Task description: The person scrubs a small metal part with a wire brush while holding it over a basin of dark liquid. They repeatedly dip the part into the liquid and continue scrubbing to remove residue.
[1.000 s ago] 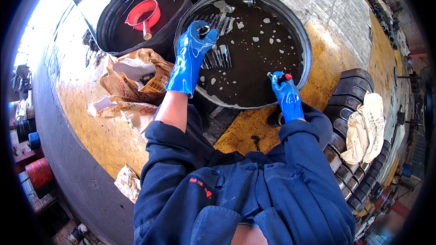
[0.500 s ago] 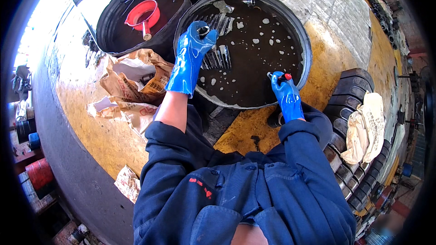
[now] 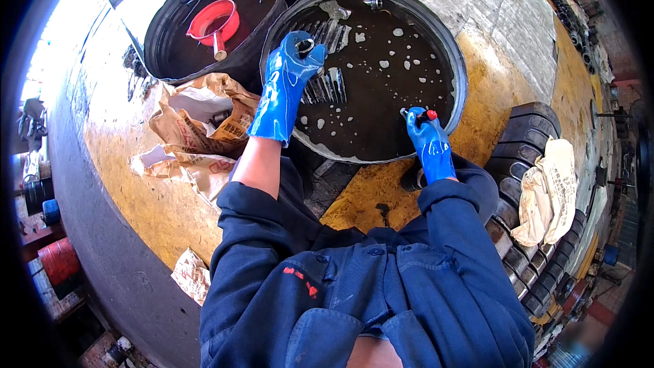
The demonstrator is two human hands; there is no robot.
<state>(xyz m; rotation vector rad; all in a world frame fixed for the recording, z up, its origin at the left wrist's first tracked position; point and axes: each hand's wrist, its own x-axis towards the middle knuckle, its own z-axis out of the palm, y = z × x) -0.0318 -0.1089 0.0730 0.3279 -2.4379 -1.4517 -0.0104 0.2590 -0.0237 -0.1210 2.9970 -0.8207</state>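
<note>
My left hand (image 3: 283, 82), in a long blue rubber glove, is closed around a shiny metal part with a round open end (image 3: 304, 46). It hangs over the left side of a wide dark tub (image 3: 461, 75). My right hand (image 3: 432, 146), gloved alike, is closed on a small tool with a red end (image 3: 432, 115) at the tub's near right rim; the rest of the tool is mostly hidden by the fingers. Dark liquid with patches of foam fills the tub. Several metal parts (image 3: 327, 87) stand in rows beside my left hand, and a loose metal part (image 3: 372, 4) lies at the far edge.
At the far left, a second dark tub (image 3: 153, 48) holds liquid and a red plastic dipper (image 3: 230, 22). Torn brown paper bags (image 3: 194, 136) lie left of my left forearm. On the right, a flattened paper bag (image 3: 548, 191) rests on rows of dark metal blocks (image 3: 521, 136).
</note>
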